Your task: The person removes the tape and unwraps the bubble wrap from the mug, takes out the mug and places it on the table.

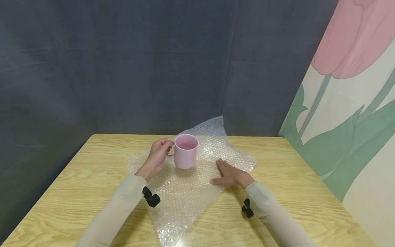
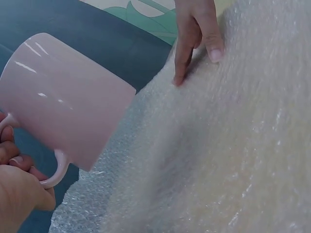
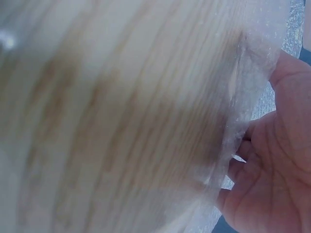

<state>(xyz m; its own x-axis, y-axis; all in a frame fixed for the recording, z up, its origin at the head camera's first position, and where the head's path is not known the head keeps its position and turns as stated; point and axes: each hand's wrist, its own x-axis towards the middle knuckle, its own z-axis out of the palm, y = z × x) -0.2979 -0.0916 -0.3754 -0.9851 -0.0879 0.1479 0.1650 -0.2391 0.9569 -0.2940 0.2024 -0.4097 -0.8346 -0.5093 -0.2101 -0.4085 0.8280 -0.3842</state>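
A pink mug (image 1: 185, 156) is held up over a sheet of bubble wrap (image 1: 182, 202) on the wooden table. My left hand (image 1: 157, 154) grips the mug by its handle (image 2: 59, 170), to the left of its body. The mug stands roughly upright in the head view, with a shadow on the wrap beneath it. On the right part of the sheet, my right hand (image 1: 229, 174) rests with its fingers spread and fairly straight. The right wrist view shows the palm (image 3: 272, 165) beside the edge of the wrap; the fingertips are hidden there.
The wooden table (image 1: 293, 192) extends on both sides of the wrap. The sheet's far corner (image 1: 213, 125) lifts at the table's back edge. Behind hangs a dark curtain (image 1: 154, 68), and a wall with painted tulips (image 1: 339, 130) stands at the right.
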